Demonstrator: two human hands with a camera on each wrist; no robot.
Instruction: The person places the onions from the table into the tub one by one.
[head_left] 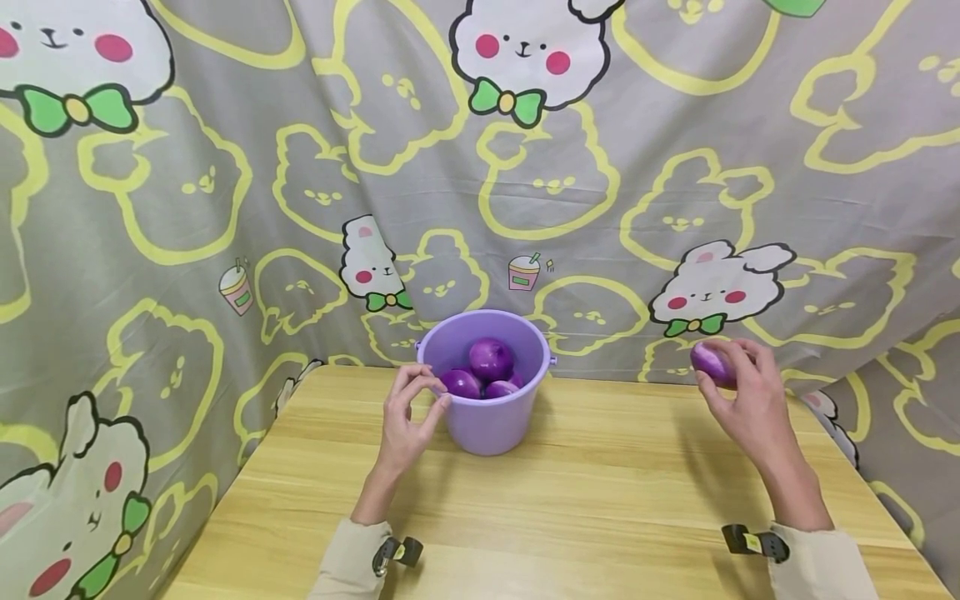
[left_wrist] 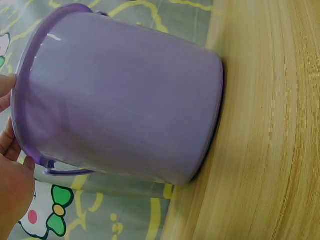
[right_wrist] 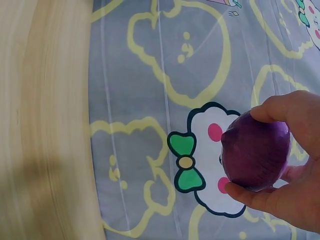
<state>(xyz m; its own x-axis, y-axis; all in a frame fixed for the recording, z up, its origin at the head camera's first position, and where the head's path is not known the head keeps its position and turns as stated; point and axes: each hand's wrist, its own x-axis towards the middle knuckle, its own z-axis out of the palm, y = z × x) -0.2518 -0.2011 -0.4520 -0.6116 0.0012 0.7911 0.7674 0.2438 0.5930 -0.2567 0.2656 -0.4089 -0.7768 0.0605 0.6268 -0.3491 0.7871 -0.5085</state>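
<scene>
A light purple bucket (head_left: pixel 491 425) stands upright on the table, with several shiny purple onions (head_left: pixel 491 358) inside. At its near left rim, my left hand (head_left: pixel 408 417) pinches the edge between thumb and fingers. The left wrist view shows the bucket's side (left_wrist: pixel 125 100) large, with that hand (left_wrist: pixel 15 185) partly cut off at the left. Away to the right, my right hand (head_left: pixel 750 404) holds another purple onion (head_left: pixel 712 363) above the table. In the right wrist view, the thumb and fingers wrap round this onion (right_wrist: pixel 255 150), its pointed tip facing left.
The wooden table (head_left: pixel 600 500) reaches back to a grey patterned curtain (head_left: pixel 555 183), which hangs behind and along the sides. A thin purple bucket handle (left_wrist: pixel 70 172) hangs at the rim. Black wrist straps (head_left: pixel 756 543) sit over light sleeves.
</scene>
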